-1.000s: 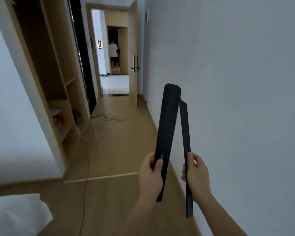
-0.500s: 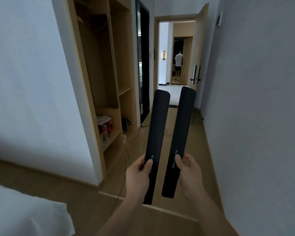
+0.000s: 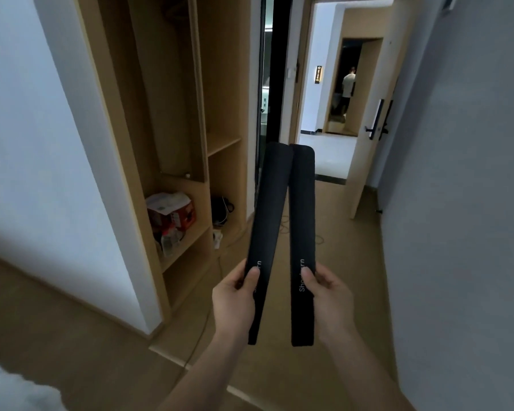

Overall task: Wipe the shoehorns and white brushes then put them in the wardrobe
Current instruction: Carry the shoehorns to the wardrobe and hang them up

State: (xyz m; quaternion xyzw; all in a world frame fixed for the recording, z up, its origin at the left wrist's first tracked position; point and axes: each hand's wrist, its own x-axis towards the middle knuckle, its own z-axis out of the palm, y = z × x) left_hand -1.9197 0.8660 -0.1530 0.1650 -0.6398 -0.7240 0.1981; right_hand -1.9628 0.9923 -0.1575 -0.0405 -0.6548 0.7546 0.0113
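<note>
— Two shoehorns, one in each hand. The left hand (image 3: 235, 304) is closed round the lower part of the left shoehorn (image 3: 267, 232), thumb pressed on its face; the right hand (image 3: 330, 298) grips the right shoehorn (image 3: 301, 232) the same way, thumb lying over the printed lettering.

— How are they held?

— Both nearly upright, blades pointing up and away from the body. Their top ends touch; lower down they spread apart, so they make a narrow wedge. Both forearms reach forward from the bottom of the view, wrists about level.

— And the wardrobe (image 3: 220, 161)?

— Left of the shoehorns and further off, open, with bare wooden shelves. A red and white box (image 3: 169, 212) sits on a low shelf, and a dark object I can't identify lies in the compartment just right of it. Neither shoehorn is inside.

— So how far along?

— My reading: the shoehorns look ready for stowing, since no cloth is in either hand, though I can't tell from here whether they are wiped clean. Placing them on a shelf is left. No white brushes are in view, so that half looks untouched, or at least unseen.

— Anything else near the wardrobe?

— A cable (image 3: 208, 315) trails across the floor below it, and right of it an open door (image 3: 368, 143) leads to a corridor.
</note>
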